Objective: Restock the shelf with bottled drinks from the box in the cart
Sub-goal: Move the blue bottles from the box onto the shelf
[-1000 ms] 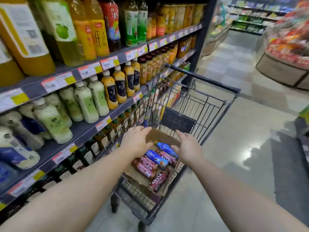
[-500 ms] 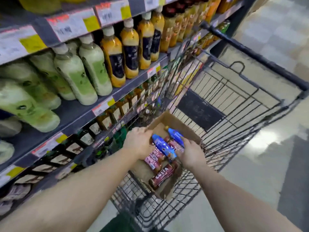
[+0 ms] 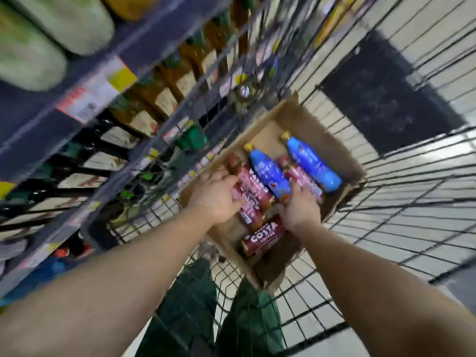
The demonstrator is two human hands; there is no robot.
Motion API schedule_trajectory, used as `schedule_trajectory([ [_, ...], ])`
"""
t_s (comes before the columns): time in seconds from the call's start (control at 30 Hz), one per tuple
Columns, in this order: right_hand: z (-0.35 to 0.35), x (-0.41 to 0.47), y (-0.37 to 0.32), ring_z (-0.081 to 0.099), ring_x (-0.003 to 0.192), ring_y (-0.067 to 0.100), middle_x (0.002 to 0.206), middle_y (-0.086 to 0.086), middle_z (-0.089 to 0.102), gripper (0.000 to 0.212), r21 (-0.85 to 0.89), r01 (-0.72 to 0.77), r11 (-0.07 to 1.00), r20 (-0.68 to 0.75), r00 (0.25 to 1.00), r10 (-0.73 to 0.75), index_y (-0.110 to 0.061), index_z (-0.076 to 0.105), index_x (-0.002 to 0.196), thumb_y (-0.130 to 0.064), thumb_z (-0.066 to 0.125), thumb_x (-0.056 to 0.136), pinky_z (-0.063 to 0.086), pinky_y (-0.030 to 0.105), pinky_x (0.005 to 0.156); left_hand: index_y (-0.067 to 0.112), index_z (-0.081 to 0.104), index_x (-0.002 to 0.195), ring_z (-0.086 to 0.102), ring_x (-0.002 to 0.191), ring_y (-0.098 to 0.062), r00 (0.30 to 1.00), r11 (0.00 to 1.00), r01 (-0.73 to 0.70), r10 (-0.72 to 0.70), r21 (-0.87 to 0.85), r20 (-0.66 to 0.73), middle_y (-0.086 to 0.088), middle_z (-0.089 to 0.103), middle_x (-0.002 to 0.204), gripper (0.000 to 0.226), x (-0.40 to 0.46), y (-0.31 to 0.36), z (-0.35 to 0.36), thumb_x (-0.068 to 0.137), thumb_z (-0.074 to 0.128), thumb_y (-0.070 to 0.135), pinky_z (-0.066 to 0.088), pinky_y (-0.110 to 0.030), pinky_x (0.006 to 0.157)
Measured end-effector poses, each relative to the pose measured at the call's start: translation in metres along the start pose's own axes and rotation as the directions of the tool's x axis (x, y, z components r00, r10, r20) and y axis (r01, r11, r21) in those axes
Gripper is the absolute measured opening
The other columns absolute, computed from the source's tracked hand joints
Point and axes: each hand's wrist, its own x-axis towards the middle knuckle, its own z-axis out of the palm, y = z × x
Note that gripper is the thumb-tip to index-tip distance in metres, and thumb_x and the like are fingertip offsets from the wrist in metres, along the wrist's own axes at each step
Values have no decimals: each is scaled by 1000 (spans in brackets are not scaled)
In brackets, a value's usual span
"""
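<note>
An open cardboard box (image 3: 296,117) lies in the wire cart (image 3: 401,215). Inside it lie two blue bottles (image 3: 268,173) (image 3: 311,163) and several maroon coffee bottles, one labelled Costa (image 3: 262,238) nearest me. My left hand (image 3: 216,197) is in the box's left side, its fingers curled over a maroon bottle (image 3: 253,188). Over the lower end of another maroon bottle (image 3: 296,173), between the two blue ones, my right hand (image 3: 300,210) is closed. The shelf (image 3: 77,73) runs along the left, blurred.
The shelf holds pale green bottles (image 3: 31,55) on top, amber bottles (image 3: 164,94) below and dark bottles (image 3: 77,181) lower down. A black panel (image 3: 381,99) hangs on the cart's far end. My green trousers (image 3: 190,305) show through the cart's mesh.
The view has dropped and closed in on the box. Both hands went down from its rim into it and now close on maroon bottles.
</note>
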Motion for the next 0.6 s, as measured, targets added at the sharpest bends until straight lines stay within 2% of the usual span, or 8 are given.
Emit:
schedule_trajectory([
  [0.17,36,35,12,43,126,33,138,12,39,70,-43,-68,997,-49,997,66,-13,30,144,-29,64,86,42,45,96,25,51,137,41,133,-22,998,986,40,-32,-162,50,-2,44,145,55,27,-3,40,86,64,38,30,-25,106],
  [0.3,49,43,18,40,124,33,133,13,40,75,-93,-43,995,-98,995,34,-9,33,140,-33,71,80,44,44,93,25,52,136,46,129,-22,995,971,99,-90,-217,48,-3,46,142,53,40,5,55,87,64,41,37,-26,104],
  [0.47,36,49,24,48,116,36,127,15,48,69,53,-31,998,-45,998,33,-7,47,129,-35,74,72,39,40,99,28,55,133,49,124,-23,987,962,159,-151,-221,51,-4,54,134,50,49,16,48,86,64,45,38,-27,100],
  [0.53,25,47,27,54,113,33,122,13,54,63,170,-67,983,-13,997,70,-11,55,122,-38,76,69,43,37,95,28,58,129,54,119,-23,977,915,214,-196,-342,86,-5,58,130,50,52,23,47,83,69,43,42,-30,101],
  [0.6,16,41,30,60,107,29,115,11,61,58,277,-104,955,50,994,94,-12,60,116,-39,78,68,46,34,91,22,60,128,59,114,-24,960,808,281,-237,-519,151,-7,62,128,53,56,32,47,80,74,39,46,-35,100],
])
